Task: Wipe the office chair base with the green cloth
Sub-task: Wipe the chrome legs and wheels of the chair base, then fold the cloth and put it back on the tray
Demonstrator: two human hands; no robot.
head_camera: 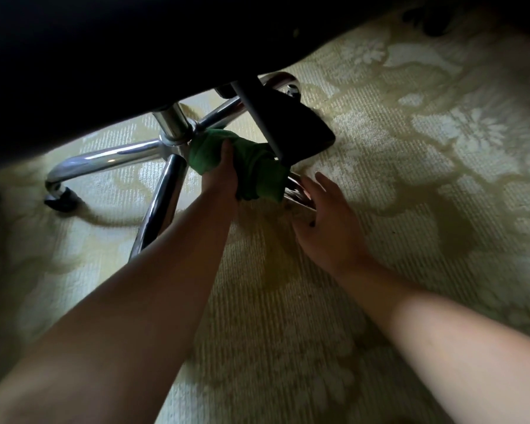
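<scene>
Head view, looking under a chair; I log the following. Office chair base [129, 154]: chrome, star-shaped, with legs spreading from a shiny central column [172, 123]. One leg reaches left to a black caster [58, 200], one comes toward the near side, and one runs far right to another caster [292, 88]. Green cloth [257, 166]: bunched and draped over the leg that points near right, just right of the column, covering most of that leg. Left hand [222, 172]: on the cloth, gripping it from the near side, thumb laid over the top. I cannot see the rest of its fingers [227, 151], which are hidden by the cloth. Right hand [325, 228]: palm down and low over the carpet, fingers [328, 185] straight and spread, holding nothing. Its thumb side lies at the bare chrome end of the cloth-covered leg, though I cannot tell whether it touches the metal. Chair seat [104, 56]: a dark underside filling the far left of the picture. Grey bar [257, 114] and dark flat panel [303, 130]: these hang just beyond the cloth, and I cannot tell what they are. Carpet [410, 270]: pale yellow-green, ribbed, with a light floral pattern and shadows across it. Both forearms are bare.
</scene>
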